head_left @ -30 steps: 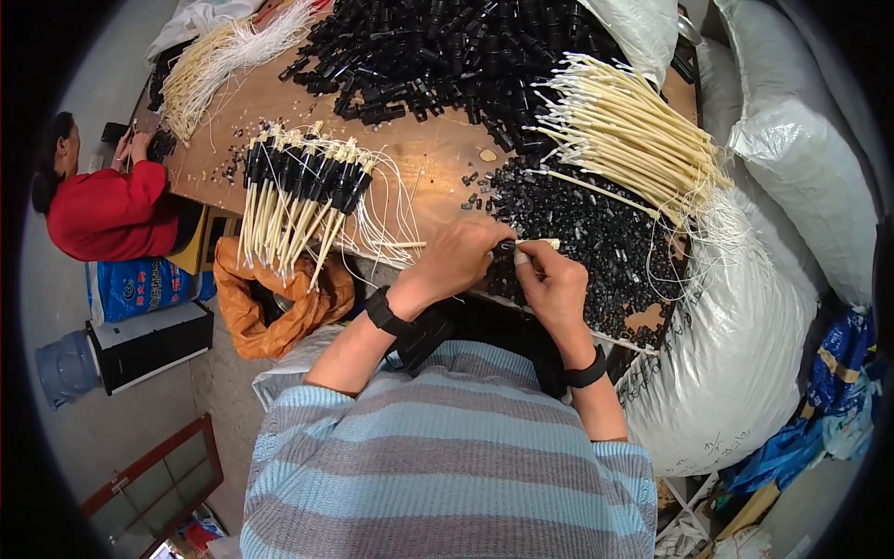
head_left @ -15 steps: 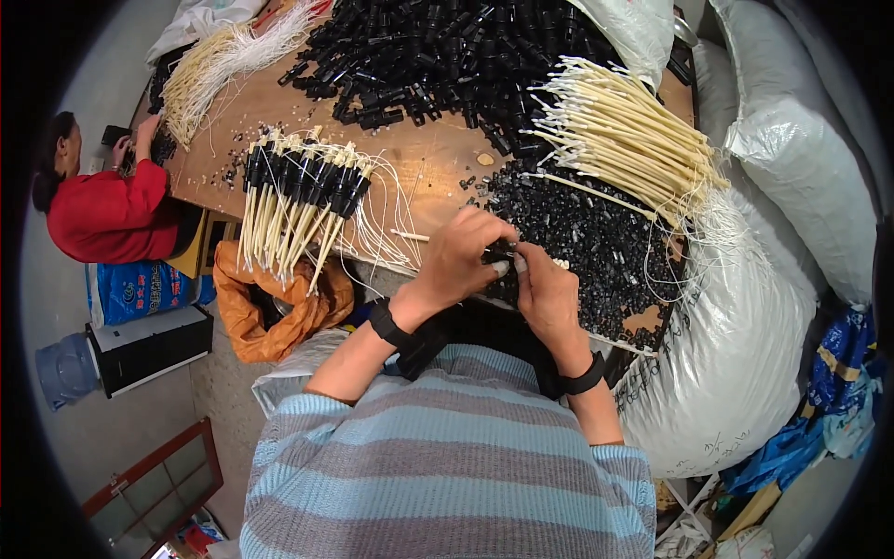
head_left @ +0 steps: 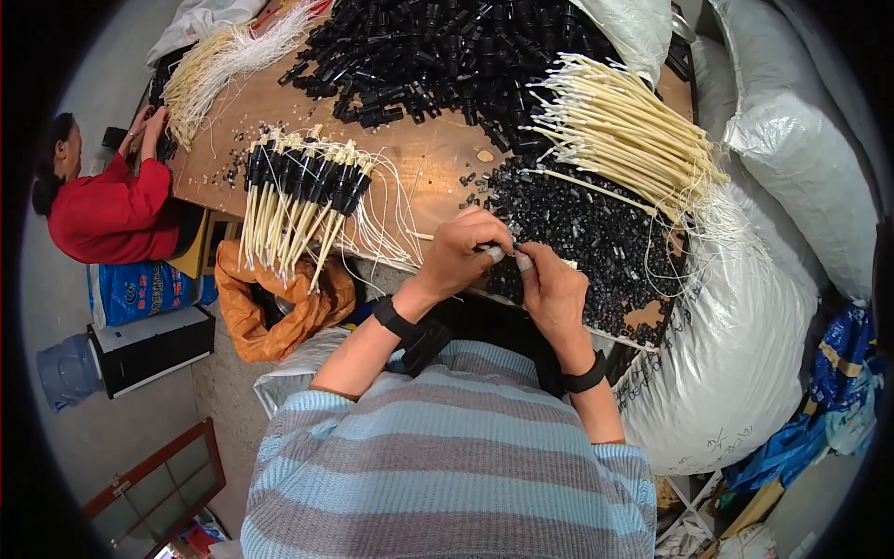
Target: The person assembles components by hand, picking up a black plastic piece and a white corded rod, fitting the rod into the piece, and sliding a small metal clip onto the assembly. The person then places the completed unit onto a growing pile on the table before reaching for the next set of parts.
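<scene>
My left hand (head_left: 464, 252) is closed in front of me, over the table's near edge. A thin cream tube (head_left: 420, 236) sticks out of it to the left. My right hand (head_left: 554, 291) is closed in a pinch, its fingertips meeting those of the left. What lies between the fingertips is too small and covered to make out. A pale cream tip (head_left: 570, 265) shows just behind the right hand. Beyond both hands spreads a heap of small black plastic pieces (head_left: 596, 244). One loose cream tube (head_left: 596, 192) lies across that heap.
At left, cream tubes with black sockets (head_left: 303, 186) and white wires hang over the table edge (head_left: 428, 177). A bundle of cream tubes (head_left: 633, 130) lies right of the black socket pile (head_left: 419, 56). White sacks (head_left: 736, 345) crowd the right. A person in red (head_left: 112, 210) works at far left.
My left hand has turned slightly and the cream tube's showing end is shorter. My right hand has shifted a little to the right. The person in red has brought both hands together.
</scene>
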Available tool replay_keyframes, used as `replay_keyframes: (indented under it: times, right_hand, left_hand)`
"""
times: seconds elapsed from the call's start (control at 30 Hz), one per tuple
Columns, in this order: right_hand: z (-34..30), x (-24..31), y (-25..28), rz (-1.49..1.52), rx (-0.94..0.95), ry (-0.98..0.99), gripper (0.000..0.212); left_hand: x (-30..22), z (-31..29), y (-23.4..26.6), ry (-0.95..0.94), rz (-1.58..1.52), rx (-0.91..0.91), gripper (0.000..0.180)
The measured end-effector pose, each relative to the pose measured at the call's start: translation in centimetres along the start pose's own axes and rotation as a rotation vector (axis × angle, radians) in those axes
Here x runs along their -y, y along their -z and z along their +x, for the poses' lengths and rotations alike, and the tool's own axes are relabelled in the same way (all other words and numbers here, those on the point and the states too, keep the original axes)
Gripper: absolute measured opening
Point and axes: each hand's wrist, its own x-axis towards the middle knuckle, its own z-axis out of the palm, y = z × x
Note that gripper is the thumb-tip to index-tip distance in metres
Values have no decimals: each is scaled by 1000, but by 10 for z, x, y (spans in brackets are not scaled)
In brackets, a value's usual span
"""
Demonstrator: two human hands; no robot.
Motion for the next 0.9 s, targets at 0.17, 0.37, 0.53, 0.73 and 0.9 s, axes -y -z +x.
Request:
replay_keyframes:
  times: [0.17,0.37,0.53,0.73,0.9]
  right_hand:
    - [-3,-4,-4,187,26,-10,13]
    - [-9,-7,-11,194,18,-160,11]
    - [-6,-11,-7,260,23,-269,10]
    - [-8,-18,0,303,28,-370,13]
    - [-1,-22,-3,312,42,-421,9]
  left_hand:
    - [-8,0,3,-64,-42,-51,16]
    - [4,5,14,194,138,-23,18]
    - [55,34,40,160,500,-114,29]
    - [61,40,39,128,481,-68,37]
    - [55,44,42,126,492,2,40]
